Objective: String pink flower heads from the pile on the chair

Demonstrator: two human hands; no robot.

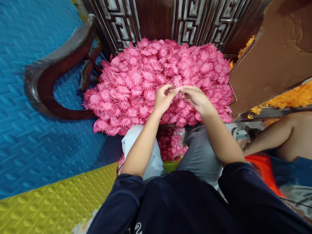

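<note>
A large heap of pink artificial flowers (136, 76) with thin pointed petals lies in front of my knees. Above its middle, my left hand (165, 97) and my right hand (196, 98) meet at the fingertips. Thumb and forefinger of the left are curled into a pinch. The right hand's fingers are bent, their tips pressed together against the left's. Whatever sits between the fingertips is too small to tell apart from the pink behind it. More pink flowers (176, 143) show lower down, between my legs.
A dark curved wooden armrest (44, 78) stands at left over blue and yellow mats. Carved wooden panels (156, 19) rise behind the heap. At right are a brown cardboard sheet (270, 61), orange flower pieces (287, 97) and another person's bent leg (275, 136).
</note>
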